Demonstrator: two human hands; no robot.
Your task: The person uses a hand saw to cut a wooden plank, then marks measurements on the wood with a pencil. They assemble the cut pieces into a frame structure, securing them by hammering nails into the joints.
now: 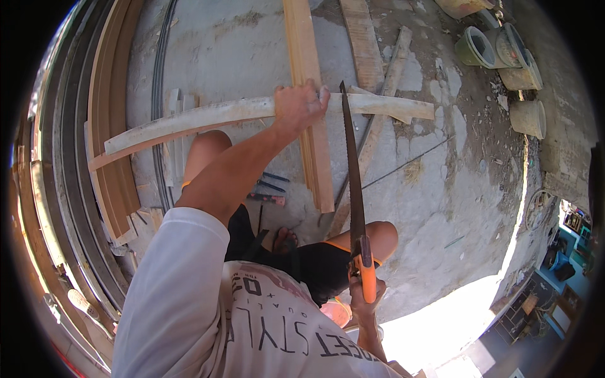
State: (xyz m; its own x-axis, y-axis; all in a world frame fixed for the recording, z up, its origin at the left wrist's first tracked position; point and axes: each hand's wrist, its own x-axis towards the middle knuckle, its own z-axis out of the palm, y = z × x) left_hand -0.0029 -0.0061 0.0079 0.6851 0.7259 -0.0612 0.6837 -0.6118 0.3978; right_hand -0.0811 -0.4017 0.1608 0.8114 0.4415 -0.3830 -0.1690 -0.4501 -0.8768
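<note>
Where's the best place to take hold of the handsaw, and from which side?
Take the handsaw by its orange handle, coming from the near end, where the right hand has it now. The long, narrow blade points away from there and its left edge looks toothed, so the handle seems the safer, steadier hold.

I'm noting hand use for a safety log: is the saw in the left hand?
No, the right hand grips the saw by its orange handle, while the left hand is on the long pale board.
</note>
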